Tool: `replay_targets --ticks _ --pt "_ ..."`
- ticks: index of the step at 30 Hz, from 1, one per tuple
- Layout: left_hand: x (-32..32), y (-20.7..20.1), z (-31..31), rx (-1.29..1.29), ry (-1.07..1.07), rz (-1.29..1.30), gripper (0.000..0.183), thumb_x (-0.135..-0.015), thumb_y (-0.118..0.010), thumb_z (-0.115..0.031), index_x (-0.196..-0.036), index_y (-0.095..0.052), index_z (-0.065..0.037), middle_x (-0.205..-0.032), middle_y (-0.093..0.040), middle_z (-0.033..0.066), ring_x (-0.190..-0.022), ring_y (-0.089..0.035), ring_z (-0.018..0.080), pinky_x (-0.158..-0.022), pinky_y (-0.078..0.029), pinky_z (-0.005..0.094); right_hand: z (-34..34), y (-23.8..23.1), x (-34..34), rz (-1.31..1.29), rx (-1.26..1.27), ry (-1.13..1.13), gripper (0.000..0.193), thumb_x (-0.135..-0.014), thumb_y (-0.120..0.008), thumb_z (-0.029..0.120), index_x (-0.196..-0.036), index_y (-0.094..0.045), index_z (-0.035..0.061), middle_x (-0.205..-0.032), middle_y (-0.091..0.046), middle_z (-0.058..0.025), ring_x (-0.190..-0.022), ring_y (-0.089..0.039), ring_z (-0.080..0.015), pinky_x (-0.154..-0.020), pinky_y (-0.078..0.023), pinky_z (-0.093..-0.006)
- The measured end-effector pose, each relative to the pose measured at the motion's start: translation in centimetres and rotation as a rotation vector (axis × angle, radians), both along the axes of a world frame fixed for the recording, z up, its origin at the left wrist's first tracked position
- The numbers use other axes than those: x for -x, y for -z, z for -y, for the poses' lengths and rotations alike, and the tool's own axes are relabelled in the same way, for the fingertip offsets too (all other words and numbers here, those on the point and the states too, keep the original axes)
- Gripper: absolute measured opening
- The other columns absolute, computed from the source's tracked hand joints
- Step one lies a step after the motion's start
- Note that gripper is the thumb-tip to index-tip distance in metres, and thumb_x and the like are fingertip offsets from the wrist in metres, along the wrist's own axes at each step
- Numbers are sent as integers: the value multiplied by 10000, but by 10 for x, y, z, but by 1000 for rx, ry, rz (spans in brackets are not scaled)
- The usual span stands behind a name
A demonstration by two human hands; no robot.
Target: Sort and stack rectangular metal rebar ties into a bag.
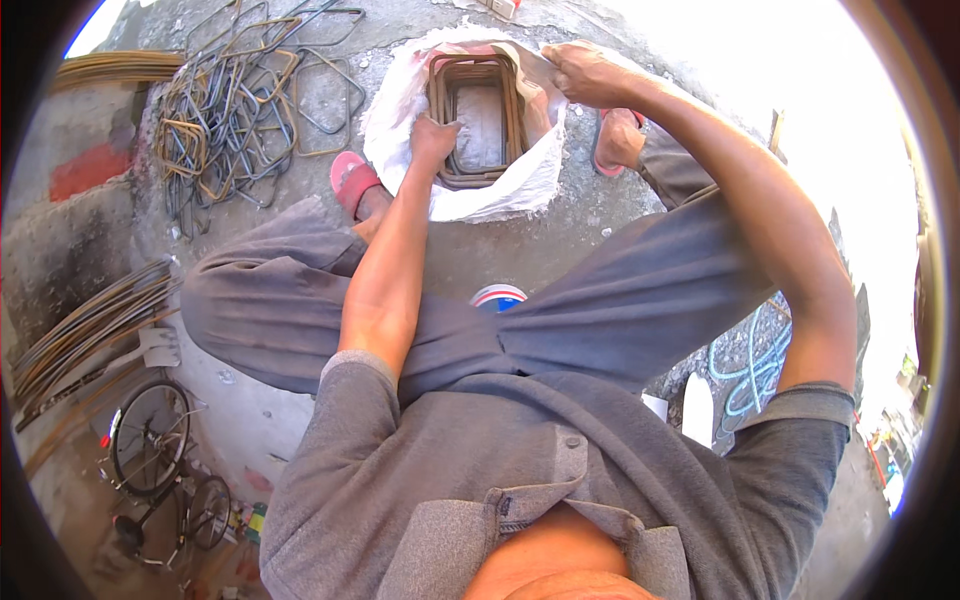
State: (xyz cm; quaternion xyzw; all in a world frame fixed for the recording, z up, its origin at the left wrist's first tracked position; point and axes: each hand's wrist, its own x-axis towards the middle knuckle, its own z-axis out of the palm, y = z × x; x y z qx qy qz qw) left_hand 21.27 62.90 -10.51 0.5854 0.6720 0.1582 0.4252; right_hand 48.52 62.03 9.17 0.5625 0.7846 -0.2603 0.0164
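A white woven sack (505,203) stands open between my feet, its rim folded outward. Inside it sits a stack of rectangular steel rebar stirrups (516,125), brown with rust and lined up with one another. My left hand (434,141) reaches over the sack's near left side, fingers closed around the left bars of the stack. At the far right of the rim, my right hand (590,74) pinches the sack's edge. The sack's lower part and the bottom of the stack are hidden.
Loose bent stirrups (235,120) lie heaped at the left. Long steel rods (120,68) lie beyond them, with more rods (95,320) nearer. A bicycle (150,440) is at lower left. Blue rope (752,370) lies by my right side. My feet wear red sandals (352,180).
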Motion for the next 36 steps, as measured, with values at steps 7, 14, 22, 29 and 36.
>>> replay_targets --ticks 7,14,22,29,36 --pt "-8 -17 10 -19 17 -12 458 -723 -764 -213 -1051 -630 77 -954 -681 247 -901 -674 337 -799 -508 387 2 11 -12 -1 -77 -22 294 -820 -458 99 -1049 -544 -64 -960 -601 -294 -963 -585 -414 -873 -437 -467" --pt "9 -27 11 22 68 -178 607 -711 -760 -233 -1165 -533 101 -1081 -614 321 -1026 -613 419 -892 -491 420 -3 17 9 -99 -203 -36 254 -772 -482 65 -956 -563 -90 -872 -610 -307 -871 -621 -425 -800 -475 -473" --pt "12 -187 -53 270 331 527 429 -833 -690 -355 -1016 -638 30 -917 -697 183 -888 -692 248 -746 -546 352 9 15 -15 -112 -202 11 234 -805 -477 63 -981 -543 -76 -860 -599 -303 -864 -602 -433 -790 -455 -489" --pt "159 -69 -152 -136 -210 -571 511 -763 -732 -302 -1130 -578 19 -1049 -660 215 -1042 -644 295 -899 -519 394 -6 -32 13 6 14 26 225 -867 -486 116 -1018 -543 -41 -925 -586 -280 -948 -558 -442 -835 -424 -503" --pt "246 4 -138 172 -209 -598 734 -752 -733 -313 -1324 -410 13 -1387 -450 194 -1284 -450 335 -1033 -420 451 -8 -47 13 47 141 65 164 -868 -493 108 -975 -536 -8 -905 -582 -273 -909 -561 -435 -793 -416 -508"
